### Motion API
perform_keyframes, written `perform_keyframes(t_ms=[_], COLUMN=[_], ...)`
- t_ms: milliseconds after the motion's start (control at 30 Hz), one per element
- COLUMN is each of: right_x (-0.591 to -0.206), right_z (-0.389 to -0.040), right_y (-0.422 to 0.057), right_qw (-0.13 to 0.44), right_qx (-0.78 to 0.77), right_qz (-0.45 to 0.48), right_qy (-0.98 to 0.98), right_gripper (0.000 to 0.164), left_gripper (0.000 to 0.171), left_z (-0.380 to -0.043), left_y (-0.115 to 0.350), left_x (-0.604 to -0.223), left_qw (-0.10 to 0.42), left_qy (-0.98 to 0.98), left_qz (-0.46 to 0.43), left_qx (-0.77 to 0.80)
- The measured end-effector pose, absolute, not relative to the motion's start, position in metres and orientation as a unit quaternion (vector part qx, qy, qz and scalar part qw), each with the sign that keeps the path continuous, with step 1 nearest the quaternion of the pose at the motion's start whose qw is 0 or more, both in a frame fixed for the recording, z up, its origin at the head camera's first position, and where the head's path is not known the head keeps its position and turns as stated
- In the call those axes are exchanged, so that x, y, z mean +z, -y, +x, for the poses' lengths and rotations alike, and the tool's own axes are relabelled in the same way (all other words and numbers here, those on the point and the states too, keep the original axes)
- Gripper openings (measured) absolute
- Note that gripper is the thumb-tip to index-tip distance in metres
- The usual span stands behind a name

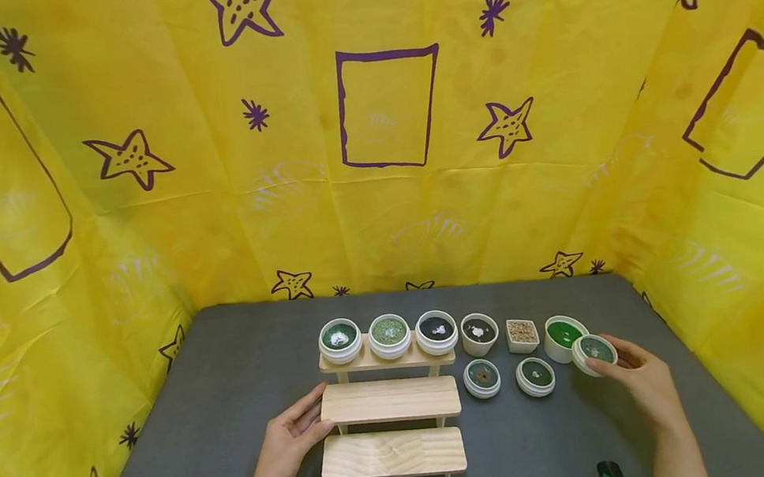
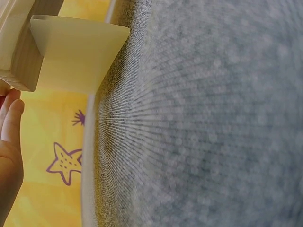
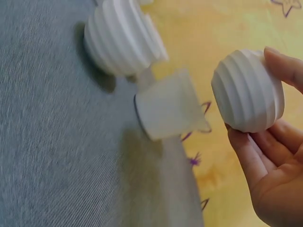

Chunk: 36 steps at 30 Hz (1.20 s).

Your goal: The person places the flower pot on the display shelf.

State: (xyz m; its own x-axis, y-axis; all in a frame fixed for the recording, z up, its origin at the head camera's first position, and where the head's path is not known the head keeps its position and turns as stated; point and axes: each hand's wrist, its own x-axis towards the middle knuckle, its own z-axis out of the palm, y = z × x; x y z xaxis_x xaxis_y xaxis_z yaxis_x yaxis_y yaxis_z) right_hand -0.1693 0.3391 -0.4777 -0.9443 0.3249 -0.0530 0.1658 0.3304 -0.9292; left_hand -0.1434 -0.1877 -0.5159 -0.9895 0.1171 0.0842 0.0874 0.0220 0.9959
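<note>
A three-tier wooden display stand (image 1: 389, 401) stands on the grey table. My left hand (image 1: 294, 432) grips the left end of its middle shelf, thumb at the front edge and fingers at the back. In the left wrist view, the fingertips (image 2: 15, 113) meet the shelf's wooden edge. On the right, my right hand (image 1: 646, 381) holds a small ribbed white pot (image 3: 248, 92) between thumb and fingers, raised off the table. Grey-green filling shows inside it in the head view. Right behind it stands a smooth white pot (image 1: 559, 350) with bright green filling.
Three round white pots (image 1: 392, 351) line the top shelf. Right of the stand are a tapered pot (image 1: 479, 348), a square pot (image 1: 523, 346) with pebbly filling, and two ribbed pots (image 1: 538, 392). A dark object (image 1: 611, 474) shows by the right wrist. Yellow patterned cloth (image 1: 407, 211) surrounds the table.
</note>
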Motion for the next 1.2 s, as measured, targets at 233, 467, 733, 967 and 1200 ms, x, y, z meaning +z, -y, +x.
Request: perform_keyframes(t_ms=[233, 467, 733, 967, 1200], right_x=[-0.458, -0.440, -0.422, -0.412, -0.403], right_z=[-0.168, -0.167, -0.164, -0.163, -0.162], right_y=[-0.317, -0.292, -0.262, -0.245, -0.229], right_qw=[0.074, 0.079, 0.078, 0.078, 0.068], right_qx=[0.579, 0.585, 0.580, 0.575, 0.597], right_qz=[-0.110, -0.054, 0.006, 0.044, 0.097], right_qy=[0.804, 0.805, 0.811, 0.814, 0.794], right_gripper=[0.058, 0.058, 0.054, 0.053, 0.053], left_gripper=[0.061, 0.062, 0.062, 0.063, 0.062], left_z=[-0.143, -0.143, -0.143, -0.142, -0.142], left_y=[0.188, 0.189, 0.188, 0.189, 0.190], left_x=[-0.516, -0.516, -0.516, -0.516, -0.516], left_qw=[0.010, 0.013, 0.010, 0.017, 0.018], left_qy=[-0.716, -0.714, -0.713, -0.709, -0.716], left_qz=[0.075, 0.077, 0.080, 0.083, 0.080], left_qx=[0.694, 0.695, 0.697, 0.701, 0.694])
